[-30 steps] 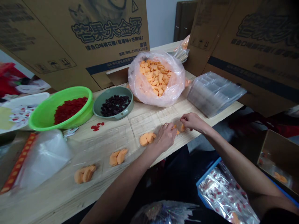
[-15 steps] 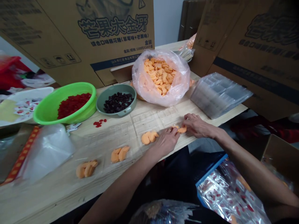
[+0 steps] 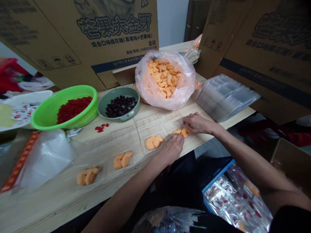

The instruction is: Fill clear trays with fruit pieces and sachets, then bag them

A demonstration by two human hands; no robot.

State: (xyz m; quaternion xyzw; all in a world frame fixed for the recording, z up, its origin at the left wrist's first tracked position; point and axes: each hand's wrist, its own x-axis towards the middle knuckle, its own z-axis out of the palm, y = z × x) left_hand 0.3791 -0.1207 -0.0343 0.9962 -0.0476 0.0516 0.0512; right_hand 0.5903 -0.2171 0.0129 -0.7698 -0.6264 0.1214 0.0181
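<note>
Orange candy pieces (image 3: 184, 132) lie in the nearest part of a clear plastic tray (image 3: 173, 124) at the table's front edge. My left hand (image 3: 172, 149) reaches them from the left, its fingers curled and its fingertips against the pieces. From the right, my right hand (image 3: 198, 123) bends its fingers over the tray, thumb side touching the candy at the right end. Both hands' fingertips are partly hidden. Further left, similar trays hold an orange candy pair (image 3: 154, 142), another orange group (image 3: 122, 160) and a third orange cluster (image 3: 87, 175).
Behind stand a green basin (image 3: 36, 117) of red candies, a grey-green bowl (image 3: 102, 108) of dark candies and an open bag (image 3: 188, 94) of orange candies. Stacked clear trays (image 3: 224, 97) lean at right. Large cartons (image 3: 102, 51) rise behind. Loose red pieces (image 3: 101, 127) lie on the table.
My left hand has drawn slightly back toward me, uncovering more of the orange pieces. My right hand has shifted a little left. The whole view has moved slightly.
</note>
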